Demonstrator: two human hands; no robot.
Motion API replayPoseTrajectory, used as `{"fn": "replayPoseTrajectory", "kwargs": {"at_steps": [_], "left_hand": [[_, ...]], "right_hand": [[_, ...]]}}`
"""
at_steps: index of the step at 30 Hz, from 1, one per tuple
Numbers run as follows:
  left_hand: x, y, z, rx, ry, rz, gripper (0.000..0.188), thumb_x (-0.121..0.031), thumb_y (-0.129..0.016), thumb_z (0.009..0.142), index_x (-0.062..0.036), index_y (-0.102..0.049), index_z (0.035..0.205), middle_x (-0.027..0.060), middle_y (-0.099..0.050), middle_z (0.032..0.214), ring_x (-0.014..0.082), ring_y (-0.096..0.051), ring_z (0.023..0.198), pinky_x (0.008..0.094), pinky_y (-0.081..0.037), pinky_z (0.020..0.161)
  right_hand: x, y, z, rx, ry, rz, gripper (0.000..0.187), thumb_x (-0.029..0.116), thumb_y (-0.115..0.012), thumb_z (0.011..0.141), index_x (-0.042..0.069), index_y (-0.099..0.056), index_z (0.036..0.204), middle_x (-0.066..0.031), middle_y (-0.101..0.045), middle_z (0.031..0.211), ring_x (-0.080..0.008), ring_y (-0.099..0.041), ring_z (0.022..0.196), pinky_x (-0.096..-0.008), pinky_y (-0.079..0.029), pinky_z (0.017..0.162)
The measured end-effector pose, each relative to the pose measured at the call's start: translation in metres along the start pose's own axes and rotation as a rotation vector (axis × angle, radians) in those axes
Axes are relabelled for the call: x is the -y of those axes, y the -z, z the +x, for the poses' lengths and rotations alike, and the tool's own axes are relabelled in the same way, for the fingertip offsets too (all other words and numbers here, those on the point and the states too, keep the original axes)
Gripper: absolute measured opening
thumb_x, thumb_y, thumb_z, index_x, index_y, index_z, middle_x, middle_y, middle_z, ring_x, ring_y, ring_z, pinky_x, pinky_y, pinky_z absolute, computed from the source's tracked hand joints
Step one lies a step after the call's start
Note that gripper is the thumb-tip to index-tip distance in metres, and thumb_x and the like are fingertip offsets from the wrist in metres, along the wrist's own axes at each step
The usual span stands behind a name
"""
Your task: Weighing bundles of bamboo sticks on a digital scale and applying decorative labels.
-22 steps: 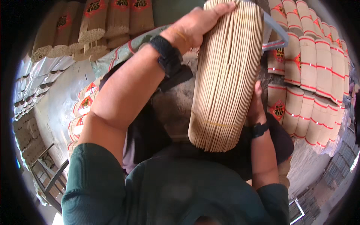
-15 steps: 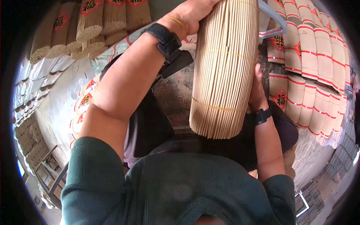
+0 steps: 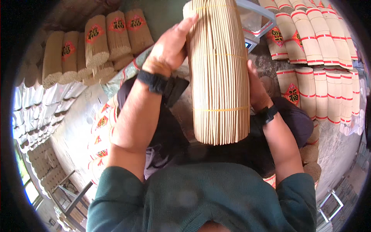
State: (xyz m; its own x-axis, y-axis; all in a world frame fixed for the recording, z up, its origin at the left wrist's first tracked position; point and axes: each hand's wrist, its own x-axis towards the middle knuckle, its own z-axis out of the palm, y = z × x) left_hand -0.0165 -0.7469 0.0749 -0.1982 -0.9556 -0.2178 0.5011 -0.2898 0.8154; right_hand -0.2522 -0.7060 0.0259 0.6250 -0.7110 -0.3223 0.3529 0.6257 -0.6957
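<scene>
A thick bundle of tan incense sticks point(image 3: 220, 77) is held lengthwise in front of me, its near end over my lap. Thin yellow bands circle it near both ends and around the middle. On the far left side, my left hand point(image 3: 172, 44) grips it with the thumb laid along the sticks; the other fingers are hidden. My right hand point(image 3: 258, 87) wraps the right side at about mid-length, its thumb showing and its fingers mostly behind the bundle. Both wrists wear black straps.
Just beyond the bundle, at the right, stands a grey-framed device point(image 3: 255, 27) with a small display. Stacked red-banded bundles point(image 3: 309, 92) fill the right side. More bundles with red diamond labels point(image 3: 96, 42) lie at the far left, near plastic-wrapped stacks point(image 3: 36, 102).
My left hand has slid from the bundle's far end nearer, onto its left side. The bundle has shifted left and turned straighter in view. My right hand stays at its right side.
</scene>
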Motion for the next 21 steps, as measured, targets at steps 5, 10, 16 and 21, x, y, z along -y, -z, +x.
{"fn": "replayPoseTrajectory", "kwargs": {"at_steps": [5, 10, 16, 21], "left_hand": [[0.018, -0.012, -0.042, -0.078, 0.122, -0.081, 0.050, -0.036, -0.059, 0.091, 0.0023, -0.052, 0.122, 0.0081, -0.061, 0.111, 0.0151, -0.057, 0.099, 0.0294, -0.045, 0.089], [0.022, -0.039, -0.063, 0.018, 0.075, -0.021, 0.053, -0.023, -0.067, 0.086, 0.0047, -0.045, 0.126, 0.0107, -0.059, 0.118, 0.0180, -0.057, 0.105, 0.0316, -0.045, 0.094], [0.026, -0.020, -0.062, 0.107, 0.115, -0.067, 0.056, -0.018, -0.070, 0.082, 0.0050, -0.042, 0.126, 0.0116, -0.058, 0.118, 0.0194, -0.058, 0.106, 0.0322, -0.045, 0.096], [0.032, -0.021, -0.067, 0.078, 0.061, 0.070, 0.066, -0.028, -0.069, 0.083, 0.0041, -0.039, 0.132, 0.0114, -0.055, 0.121, 0.0185, -0.055, 0.110, 0.0325, -0.045, 0.097]], "right_hand": [[-0.001, -0.007, -0.014, -0.028, 0.143, -0.187, 0.056, 0.053, -0.039, 0.096, 0.007, -0.049, 0.126, -0.0048, -0.062, 0.110, -0.0142, -0.062, 0.094, -0.0314, -0.053, 0.081], [-0.003, 0.002, -0.014, -0.061, 0.072, -0.061, 0.056, 0.052, -0.038, 0.096, 0.007, -0.049, 0.127, -0.0034, -0.061, 0.112, -0.0138, -0.060, 0.097, -0.0306, -0.052, 0.082], [0.001, -0.021, -0.028, -0.040, 0.171, -0.389, 0.065, 0.061, -0.036, 0.093, 0.009, -0.048, 0.130, -0.0062, -0.058, 0.116, -0.0138, -0.058, 0.102, -0.0321, -0.051, 0.084], [-0.002, -0.023, -0.025, -0.099, 0.026, -0.229, 0.069, 0.063, -0.038, 0.091, 0.009, -0.044, 0.133, -0.0080, -0.057, 0.118, -0.0155, -0.058, 0.103, -0.0322, -0.051, 0.084]]}}
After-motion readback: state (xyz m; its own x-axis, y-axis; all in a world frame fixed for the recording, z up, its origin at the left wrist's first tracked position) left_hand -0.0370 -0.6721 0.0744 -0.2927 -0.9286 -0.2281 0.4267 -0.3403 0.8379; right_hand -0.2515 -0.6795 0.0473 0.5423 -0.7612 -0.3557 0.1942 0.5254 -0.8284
